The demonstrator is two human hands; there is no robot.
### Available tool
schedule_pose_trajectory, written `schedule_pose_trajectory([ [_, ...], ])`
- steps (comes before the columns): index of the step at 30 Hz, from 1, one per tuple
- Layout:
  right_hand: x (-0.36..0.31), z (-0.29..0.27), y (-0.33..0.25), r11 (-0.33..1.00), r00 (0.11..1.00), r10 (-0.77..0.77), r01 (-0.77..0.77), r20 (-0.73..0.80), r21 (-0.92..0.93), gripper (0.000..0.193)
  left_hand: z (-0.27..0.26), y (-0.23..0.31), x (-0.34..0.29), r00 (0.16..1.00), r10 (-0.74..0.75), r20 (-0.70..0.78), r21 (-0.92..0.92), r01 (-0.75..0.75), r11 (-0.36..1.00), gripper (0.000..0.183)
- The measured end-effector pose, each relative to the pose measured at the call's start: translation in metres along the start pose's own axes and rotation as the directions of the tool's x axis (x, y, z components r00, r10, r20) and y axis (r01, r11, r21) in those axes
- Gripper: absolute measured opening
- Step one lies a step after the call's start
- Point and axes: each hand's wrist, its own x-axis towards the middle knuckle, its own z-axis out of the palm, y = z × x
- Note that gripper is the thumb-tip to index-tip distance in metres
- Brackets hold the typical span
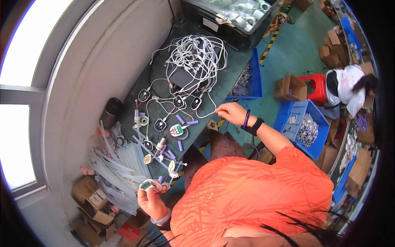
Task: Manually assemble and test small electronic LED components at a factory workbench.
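Note:
My left hand [153,204] is closed around a small round device with a green circuit board [147,186] showing in its white case. White parts and a purple tube lie close beside these fingers. My right hand [232,113] is over the table's right edge, fingers pinched together. Its fingertips meet the bend of a white cable [213,103] in this view; whether they grip it I cannot make out. Several black-faced devices [160,124] lie on the dark table [162,70], with cables plugged in. Near them is an opened white device [177,130] with its green board exposed.
A tangle of white cables [197,57] covers the table's far part. Purple tubes [192,122] and clear plastic strips [127,160] lie nearer. A black bin [207,25] stands behind, a blue bin [256,78] beside the table. Another person [345,88] is at the right.

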Motion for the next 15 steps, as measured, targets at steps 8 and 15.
schedule_pose_trajectory([
  [8, 0.069, -0.006, 0.011, 0.996, 0.989, -0.083, 0.077, -0.125, -0.052, 0.017, 0.026, -0.004, 0.015, 0.992, -0.071, -0.108, 0.022, 0.074, 0.997, 0.018],
  [15, 0.101, 0.006, -0.026, 0.823, 0.835, -0.526, 0.452, -0.163, -0.343, 0.015, 0.028, -0.008, 0.017, 0.99, -0.063, -0.123, 0.039, 0.069, 0.997, 0.02],
])
